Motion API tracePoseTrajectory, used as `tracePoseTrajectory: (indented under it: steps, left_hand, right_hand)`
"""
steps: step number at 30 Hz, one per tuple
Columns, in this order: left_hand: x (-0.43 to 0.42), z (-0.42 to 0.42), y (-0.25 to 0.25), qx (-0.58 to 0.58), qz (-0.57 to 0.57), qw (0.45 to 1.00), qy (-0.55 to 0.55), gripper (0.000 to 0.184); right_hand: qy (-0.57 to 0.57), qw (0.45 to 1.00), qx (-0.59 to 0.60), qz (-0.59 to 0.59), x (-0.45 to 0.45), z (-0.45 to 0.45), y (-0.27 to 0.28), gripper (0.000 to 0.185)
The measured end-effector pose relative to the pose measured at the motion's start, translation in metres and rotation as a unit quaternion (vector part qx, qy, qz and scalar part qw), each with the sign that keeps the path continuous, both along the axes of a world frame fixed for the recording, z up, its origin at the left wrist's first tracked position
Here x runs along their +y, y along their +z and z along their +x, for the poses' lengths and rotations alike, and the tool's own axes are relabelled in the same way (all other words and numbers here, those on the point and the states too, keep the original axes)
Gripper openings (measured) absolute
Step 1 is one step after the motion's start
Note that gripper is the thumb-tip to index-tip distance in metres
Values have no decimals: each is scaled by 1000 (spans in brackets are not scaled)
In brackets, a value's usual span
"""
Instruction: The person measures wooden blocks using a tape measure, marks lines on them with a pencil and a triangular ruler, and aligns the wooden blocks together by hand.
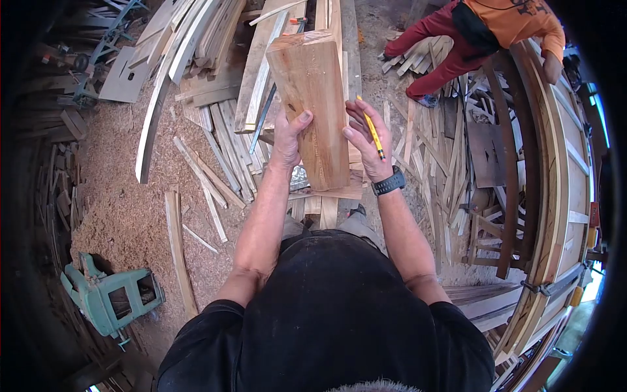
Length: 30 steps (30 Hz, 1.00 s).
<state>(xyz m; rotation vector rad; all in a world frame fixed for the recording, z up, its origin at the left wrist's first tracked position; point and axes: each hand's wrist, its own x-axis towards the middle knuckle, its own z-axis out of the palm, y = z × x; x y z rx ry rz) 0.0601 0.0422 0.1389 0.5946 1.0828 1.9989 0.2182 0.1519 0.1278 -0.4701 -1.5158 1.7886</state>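
Observation:
A thick wooden block (315, 111) is held up in front of me, its long side running away from my body. My left hand (289, 136) grips its left side, thumb on the upper face and fingers hidden beneath. A yellow pencil (371, 127) lies across my right hand (373, 147), tucked between thumb and fingers. That hand is beside the block's right edge; whether its fingertips touch the wood I cannot tell. A dark knot mark shows on the block's face near my left thumb.
Under the block is a wooden bench (351, 52) with boards on it. Wood strips (225, 147) lie across the sawdust-covered floor (124, 189). A green metal machine frame (114, 294) stands lower left. Another person (509, 23) in orange stands upper right, near a long wooden frame (555, 196).

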Motion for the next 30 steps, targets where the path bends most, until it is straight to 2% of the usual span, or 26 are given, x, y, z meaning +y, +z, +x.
tracePoseTrajectory:
  steps: [3, 8, 11, 14, 18, 26, 30]
  left_hand:
    - [1, -4, -2, 16, 7, 999, 29, 85]
    - [-8, -16, 5, 42, -11, 999, 17, 96]
    - [-7, -15, 6, 68, -8, 997, 31, 98]
    - [-5, -10, 6, 65, 13, 997, 47, 92]
    - [1, -2, 6, 70, 23, 995, 68, 94]
    - [7, 10, 9, 119, 7, 968, 219, 98]
    - [2, 7, 17, 118, 19, 968, 222, 98]
  right_hand:
    - [-13, 998, 63, -23, 2, -3, 0, 63]
    - [-5, 998, 60, -28, 6, 4, 9, 62]
    - [19, 999, 37, -31, 6, 5, 13, 69]
    - [47, 998, 21, -31, 6, 0, 9, 72]
    - [70, 997, 21, -30, 5, -6, 13, 74]
    - [65, 998, 5, -20, 7, -22, 34, 64]
    - [69, 998, -1, -12, 2, -27, 35, 54]
